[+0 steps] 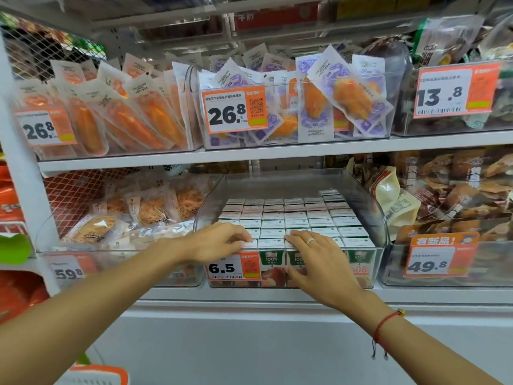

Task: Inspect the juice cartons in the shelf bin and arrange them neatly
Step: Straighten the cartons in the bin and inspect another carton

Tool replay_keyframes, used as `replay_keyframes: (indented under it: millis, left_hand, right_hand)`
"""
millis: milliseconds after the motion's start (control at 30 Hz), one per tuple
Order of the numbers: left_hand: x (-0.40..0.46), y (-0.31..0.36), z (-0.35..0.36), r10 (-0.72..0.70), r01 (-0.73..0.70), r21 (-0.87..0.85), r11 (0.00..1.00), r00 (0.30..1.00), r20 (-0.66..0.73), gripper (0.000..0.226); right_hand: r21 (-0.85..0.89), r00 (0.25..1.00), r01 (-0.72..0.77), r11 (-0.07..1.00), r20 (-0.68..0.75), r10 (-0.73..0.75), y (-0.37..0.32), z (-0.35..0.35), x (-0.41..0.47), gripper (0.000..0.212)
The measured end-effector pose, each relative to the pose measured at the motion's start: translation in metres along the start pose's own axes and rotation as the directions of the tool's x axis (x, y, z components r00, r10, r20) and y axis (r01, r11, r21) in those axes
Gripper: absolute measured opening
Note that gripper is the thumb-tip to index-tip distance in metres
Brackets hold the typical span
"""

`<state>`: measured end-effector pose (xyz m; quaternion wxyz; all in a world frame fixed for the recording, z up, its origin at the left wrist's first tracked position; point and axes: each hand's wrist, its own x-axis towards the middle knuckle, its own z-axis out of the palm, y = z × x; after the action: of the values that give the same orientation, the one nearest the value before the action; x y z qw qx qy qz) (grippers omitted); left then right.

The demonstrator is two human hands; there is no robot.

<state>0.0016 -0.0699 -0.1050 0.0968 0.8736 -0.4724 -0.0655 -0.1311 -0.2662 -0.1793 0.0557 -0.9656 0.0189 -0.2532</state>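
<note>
While both hands reach in, the left hand (222,240) lies flat on the front cartons (294,220), fingers straight; the right hand (316,259) rests fingers on top, thumb down the bin (383,234) front. Cartons look light, stiff, tightly packed, so I'd nudge the tops, not squeeze.

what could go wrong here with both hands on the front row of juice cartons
1. The juice cartons are packed tight in rows; if the left hand or right hand pushes the front row hard, rows behind could shift or buckle upward.
2. The right hand's thumb hangs over the clear bin front; pulling a carton up might knock its neighbours askew.
3. The 6.5 price tag sits just under the left hand and might get dislodged.
</note>
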Motion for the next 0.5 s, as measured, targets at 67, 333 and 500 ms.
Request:
replay_keyframes:
  millis: [67,333,500]
  left_hand:
    - [0.0,-0.002,0.0,0.001,-0.001,-0.004,1.0,1.0,-0.007,0.032]
    - [0.024,-0.009,-0.009,-0.023,0.04,0.163,0.986,0.994,-0.107,0.032]
    - [0.043,-0.008,-0.026,-0.011,-0.018,0.319,0.948,0.996,0.088,0.035]
  right_hand:
    - [0.0,1.0,-0.003,1.0,-0.01,0.003,-0.001,-0.001,0.0,0.059]
    - [-0.027,1.0,0.005,1.0,0.006,-0.005,-0.002,-0.004,0.001,0.06]
    - [-0.031,1.0,0.0,1.0,0.006,0.0,-0.003,-0.003,0.0,0.059]
